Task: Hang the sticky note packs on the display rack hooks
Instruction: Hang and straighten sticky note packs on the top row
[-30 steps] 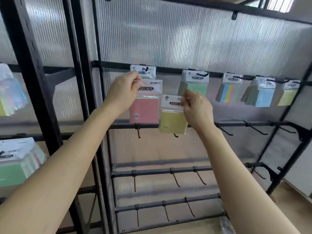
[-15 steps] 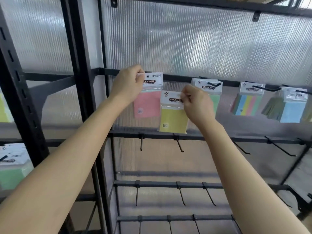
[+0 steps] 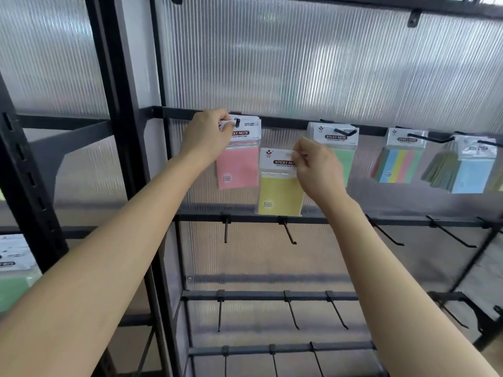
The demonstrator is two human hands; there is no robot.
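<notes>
— Where is the left hand?
— Up at eleven o'clock in the view. The left hand (image 3: pixel 209 134) has its grip closed on the white header of the pink pack (image 3: pixel 239 168). Thumb and fingers pinch the header's left end right at the top bar (image 3: pixel 285 122) of the display rack (image 3: pixel 159 77).
— Is that pack on a hook?
— A dark hook tip (image 3: pixel 237 122) shows against the header, beside the fingertips. I cannot tell whether it passes through the hole. The pink sheet hangs straight down below the hand.
— And the right hand?
— The right hand (image 3: pixel 318 170), near the middle of the view, has its grip pinched on the upper right corner of the yellow pack (image 3: pixel 280 191). That pack dangles from the fingers, free of the hooks, at five o'clock of the pink one and just beside it. Its lower edge reaches the second bar (image 3: pixel 340 220).
— What else hangs on the top bar?
— At three o'clock of the pink pack there is a green pack (image 3: pixel 347 159) on its hook, partly behind the right hand. Further the same way hang a striped pack (image 3: pixel 397 165) and a blue pack (image 3: pixel 473 176).
— And lower down?
— The second bar carries bare hooks (image 3: pixel 290 232) just under the yellow pack. At eight o'clock, a pale green pack (image 3: pixel 12 291) sits at the edge of the view.
</notes>
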